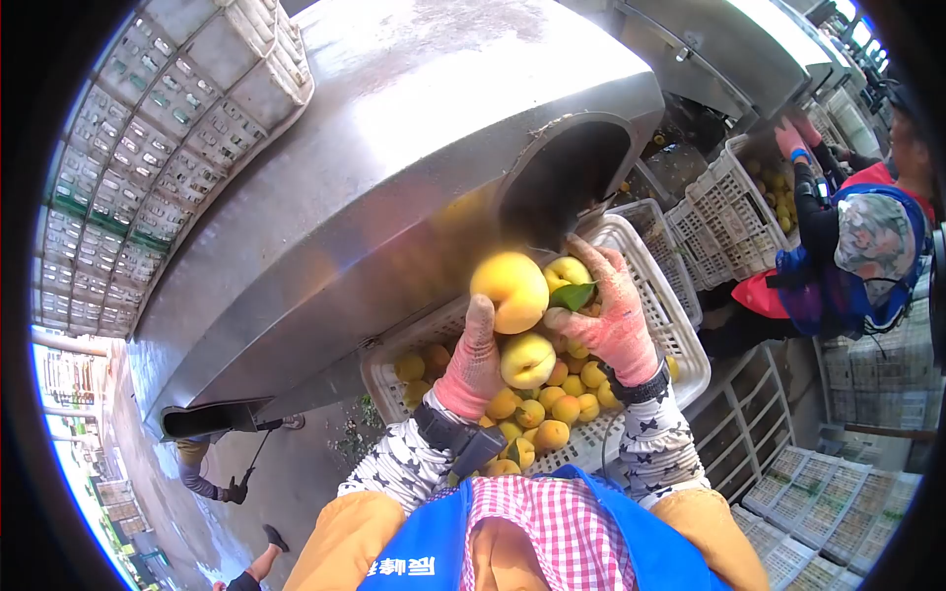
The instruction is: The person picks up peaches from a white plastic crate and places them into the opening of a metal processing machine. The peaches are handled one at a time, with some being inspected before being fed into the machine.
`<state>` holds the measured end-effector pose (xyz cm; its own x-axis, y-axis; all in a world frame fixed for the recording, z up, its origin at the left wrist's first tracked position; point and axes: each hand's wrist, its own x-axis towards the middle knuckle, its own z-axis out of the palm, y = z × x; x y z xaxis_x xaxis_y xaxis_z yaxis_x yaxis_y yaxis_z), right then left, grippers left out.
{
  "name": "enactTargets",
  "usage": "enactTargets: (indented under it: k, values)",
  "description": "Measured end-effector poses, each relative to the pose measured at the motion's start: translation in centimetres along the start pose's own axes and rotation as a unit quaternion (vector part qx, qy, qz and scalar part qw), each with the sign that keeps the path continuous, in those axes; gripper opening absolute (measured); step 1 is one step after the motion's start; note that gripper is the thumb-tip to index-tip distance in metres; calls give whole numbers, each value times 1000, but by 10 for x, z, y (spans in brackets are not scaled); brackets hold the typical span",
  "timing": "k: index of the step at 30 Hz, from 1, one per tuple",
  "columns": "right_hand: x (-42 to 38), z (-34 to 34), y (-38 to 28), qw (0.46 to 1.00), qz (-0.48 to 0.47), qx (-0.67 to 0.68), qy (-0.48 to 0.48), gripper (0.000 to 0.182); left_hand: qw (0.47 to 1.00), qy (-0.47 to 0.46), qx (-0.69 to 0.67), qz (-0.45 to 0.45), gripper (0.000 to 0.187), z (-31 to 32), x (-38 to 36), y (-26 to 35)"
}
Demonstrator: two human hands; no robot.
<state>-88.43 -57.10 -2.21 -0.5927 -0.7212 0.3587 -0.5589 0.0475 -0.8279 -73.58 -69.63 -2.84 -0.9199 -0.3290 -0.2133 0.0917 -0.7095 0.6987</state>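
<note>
My left hand (475,360), in a pink glove, holds a yellow peach (527,359) and touches a bigger peach (509,290) above it. My right hand (613,313), also in a pink glove, grips a peach with a green leaf (570,281). Both hands are over a white plastic crate (680,340) filled with several yellow peaches (552,409). The crate sits under the dark outlet (567,177) of a steel machine.
The steel machine hood (374,167) fills the middle. White crates (168,138) are stacked at upper left, and others (724,212) hold fruit at right. A person in a blue apron (857,256) works at right. Another person's arm (202,473) shows at lower left.
</note>
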Motion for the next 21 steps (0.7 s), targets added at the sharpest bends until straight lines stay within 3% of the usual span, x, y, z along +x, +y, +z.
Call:
enactTargets:
  k: [1,3,5,6,11,13,14,15,16,17,18,19,21]
  values:
    - [3,2,-5,997,1,-76,21,75,1000,-25,15,10,89,-3,1,-2]
    - [22,9,0,996,-1,-63,56,76,998,8,33,49,88,-2,4,-6]
    - [45,19,19,981,-54,-131,133,72,999,21,24,-9,95,-21,7,-11]
    - [55,28,30,981,-24,-148,124,67,999,32,2,-28,88,-22,6,-11]
    - [73,72,58,970,20,-199,137,63,991,123,-1,-61,88,-29,3,-21]
    - [96,88,64,946,74,-314,35,63,992,104,-7,-71,88,-40,8,-28]
    - [103,84,64,946,78,-312,34,63,991,111,-3,-79,89,-29,7,-20]
    - [110,73,58,911,-92,-390,96,63,990,113,-5,-80,89,-35,10,-24]
    - [112,62,50,840,-259,-451,154,63,991,103,-33,-85,88,-46,13,-33]
    - [110,49,33,840,-259,-450,155,63,990,91,-58,-86,87,-51,16,-35]
    - [104,35,12,938,-169,-261,154,64,991,84,-64,-86,88,-46,16,-32]
    - [93,26,-1,986,-70,-58,142,66,991,84,-62,-82,88,-45,15,-28]
    - [53,10,-9,997,3,-22,80,76,995,25,-29,-91,88,-41,15,-21]
